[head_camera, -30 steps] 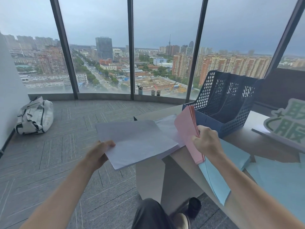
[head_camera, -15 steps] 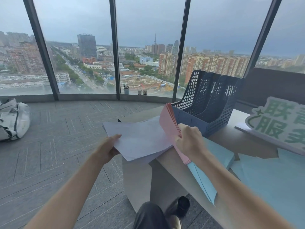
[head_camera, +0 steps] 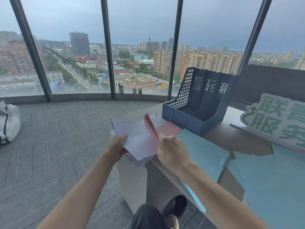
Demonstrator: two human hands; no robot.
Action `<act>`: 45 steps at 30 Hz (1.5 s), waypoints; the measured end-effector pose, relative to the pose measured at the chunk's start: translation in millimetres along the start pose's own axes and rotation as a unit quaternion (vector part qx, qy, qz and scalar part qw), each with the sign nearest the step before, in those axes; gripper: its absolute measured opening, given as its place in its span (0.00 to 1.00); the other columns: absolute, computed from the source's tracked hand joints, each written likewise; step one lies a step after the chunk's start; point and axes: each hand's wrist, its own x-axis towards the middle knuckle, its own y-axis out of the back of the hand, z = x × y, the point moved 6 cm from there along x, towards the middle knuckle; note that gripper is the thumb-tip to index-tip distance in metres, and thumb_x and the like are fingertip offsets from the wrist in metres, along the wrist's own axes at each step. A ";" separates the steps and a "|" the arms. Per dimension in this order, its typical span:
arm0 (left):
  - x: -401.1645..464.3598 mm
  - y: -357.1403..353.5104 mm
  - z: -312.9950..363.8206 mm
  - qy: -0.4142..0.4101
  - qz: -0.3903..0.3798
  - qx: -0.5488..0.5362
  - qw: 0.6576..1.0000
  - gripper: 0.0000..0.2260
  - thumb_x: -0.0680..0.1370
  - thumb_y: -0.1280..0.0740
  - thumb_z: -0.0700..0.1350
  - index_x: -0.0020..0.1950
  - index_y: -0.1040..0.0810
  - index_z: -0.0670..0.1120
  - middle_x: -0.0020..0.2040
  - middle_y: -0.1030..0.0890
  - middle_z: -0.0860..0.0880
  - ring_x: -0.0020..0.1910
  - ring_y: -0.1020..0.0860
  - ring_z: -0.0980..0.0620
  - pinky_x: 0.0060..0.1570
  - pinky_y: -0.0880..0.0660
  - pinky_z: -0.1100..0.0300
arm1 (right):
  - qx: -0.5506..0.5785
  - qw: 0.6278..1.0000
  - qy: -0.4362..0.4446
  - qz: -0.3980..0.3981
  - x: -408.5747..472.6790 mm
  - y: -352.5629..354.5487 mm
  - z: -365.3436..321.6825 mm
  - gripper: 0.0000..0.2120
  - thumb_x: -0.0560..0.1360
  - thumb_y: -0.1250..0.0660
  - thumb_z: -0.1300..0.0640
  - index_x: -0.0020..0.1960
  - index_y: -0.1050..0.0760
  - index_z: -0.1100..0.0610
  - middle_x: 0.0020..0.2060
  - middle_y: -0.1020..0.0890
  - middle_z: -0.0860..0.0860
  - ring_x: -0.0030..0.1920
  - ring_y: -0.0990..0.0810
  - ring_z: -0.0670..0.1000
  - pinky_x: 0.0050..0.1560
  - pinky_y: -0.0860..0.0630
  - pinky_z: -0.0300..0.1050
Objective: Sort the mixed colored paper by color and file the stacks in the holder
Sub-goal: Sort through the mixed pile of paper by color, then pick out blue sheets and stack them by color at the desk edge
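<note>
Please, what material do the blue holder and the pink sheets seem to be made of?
Holder: probably moulded plastic, matte blue, with walls pierced in a regular grid of holes. Pink sheets: paper, matte and thin; they fan apart and bend where the right hand pinches them.

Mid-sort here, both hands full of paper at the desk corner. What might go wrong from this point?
1. The white sheets held by the left hand stick out past the desk edge; a loose grip may drop them to the floor.
2. The right hand holds the pink sheets fanned upright, so some might slide out.
3. One pink sheet lies beside the blue paper; the colours may mix again.
</note>
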 end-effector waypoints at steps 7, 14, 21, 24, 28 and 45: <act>10.3 18.3 17.6 -0.040 0.061 0.160 0.984 0.07 0.80 0.36 0.43 0.53 0.22 0.41 0.47 0.16 0.40 0.40 0.17 0.43 0.32 0.20 0.54 | 0.001 0.996 0.028 -0.081 -6.0 -38.7 -10.8 0.07 0.76 0.36 0.53 0.48 0.31 0.57 0.47 0.18 0.58 0.42 0.25 0.62 0.40 0.34 0.46; 6.9 45.0 20.4 -0.049 0.057 0.207 0.976 0.10 0.73 0.38 0.24 0.48 0.22 0.35 0.44 0.21 0.40 0.37 0.21 0.44 0.28 0.20 0.60 | -0.015 0.996 0.029 -0.088 -12.2 -55.0 -13.8 0.15 0.76 0.36 0.42 0.48 0.30 0.54 0.51 0.21 0.53 0.53 0.22 0.58 0.44 0.36 0.46; 6.1 53.7 8.0 -0.056 0.077 0.185 0.978 0.05 0.75 0.31 0.29 0.49 0.23 0.33 0.47 0.21 0.36 0.36 0.19 0.44 0.30 0.19 0.60 | -0.033 0.996 0.027 -0.076 -16.5 -64.3 -15.8 0.23 0.76 0.36 0.37 0.53 0.26 0.57 0.51 0.24 0.53 0.53 0.24 0.56 0.44 0.35 0.46; -2.4 54.2 10.6 -0.039 0.092 0.203 0.974 0.02 0.79 0.34 0.35 0.48 0.24 0.36 0.44 0.20 0.36 0.36 0.19 0.45 0.33 0.18 0.55 | -0.031 0.995 0.014 -0.094 -18.8 -68.3 -13.6 0.27 0.73 0.35 0.32 0.53 0.26 0.56 0.51 0.24 0.53 0.54 0.26 0.55 0.47 0.33 0.47; -14.6 58.6 24.5 -0.068 0.157 0.297 0.939 0.14 0.78 0.34 0.38 0.63 0.27 0.37 0.52 0.23 0.42 0.45 0.22 0.46 0.39 0.21 0.53 | 0.043 0.992 -0.020 -0.119 -20.9 -67.0 -6.0 0.32 0.72 0.36 0.28 0.61 0.24 0.54 0.56 0.25 0.51 0.60 0.27 0.54 0.58 0.29 0.47; -111.4 -211.3 -8.6 -0.174 -0.180 0.337 0.908 0.05 0.79 0.36 0.38 0.53 0.22 0.41 0.47 0.17 0.43 0.38 0.17 0.49 0.31 0.24 0.59 | 0.052 0.951 -0.304 0.005 -130.7 56.3 204.6 0.18 0.78 0.33 0.44 0.63 0.23 0.54 0.61 0.25 0.54 0.61 0.24 0.57 0.58 0.29 0.47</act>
